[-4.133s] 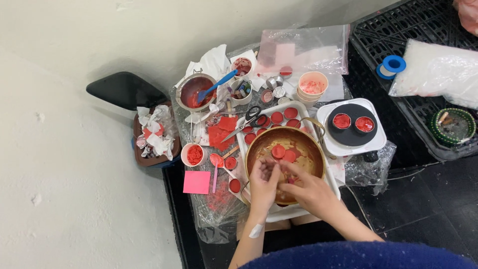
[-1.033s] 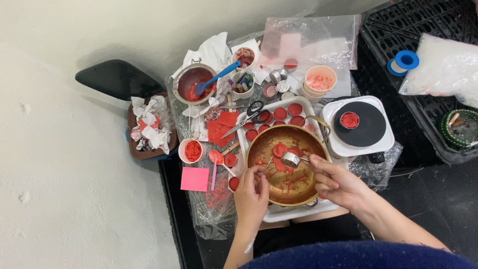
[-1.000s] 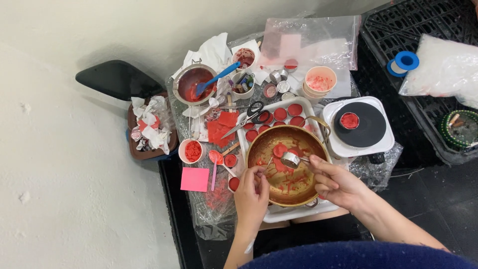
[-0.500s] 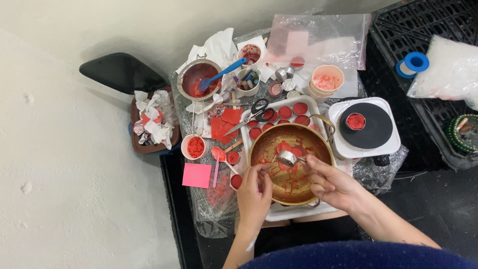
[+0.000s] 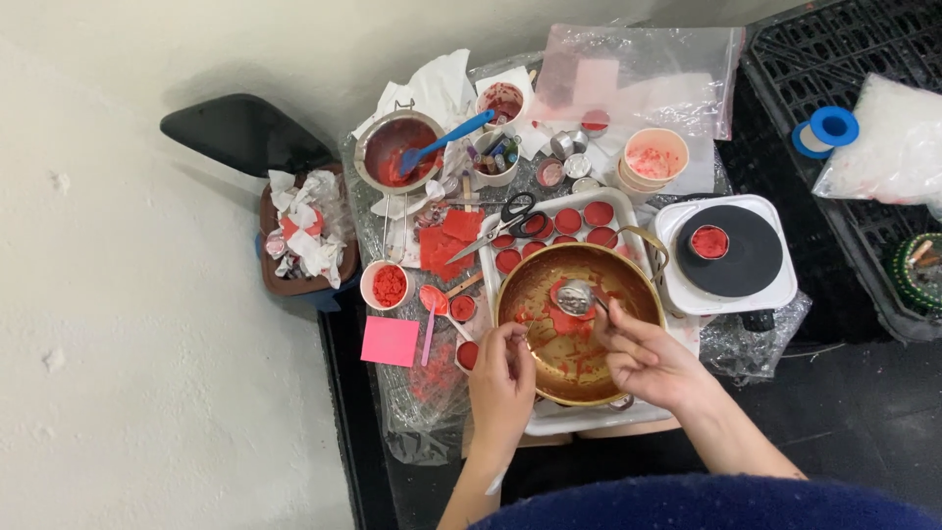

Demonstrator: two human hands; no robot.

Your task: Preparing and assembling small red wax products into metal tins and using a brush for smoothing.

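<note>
Below, right hand (image 5: 648,358) apparently gripping spoon (image 5: 574,294) over brass bowl (image 5: 549,368).

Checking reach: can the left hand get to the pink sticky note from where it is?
Probably yes. The left hand sits at the brass bowl's near-left rim; the pink sticky note lies just to its left, uncovered, with only a small red-filled cap between them.

Pale wall or floor (image 5: 147,393) left, black crate (image 5: 854,118) right.
</note>
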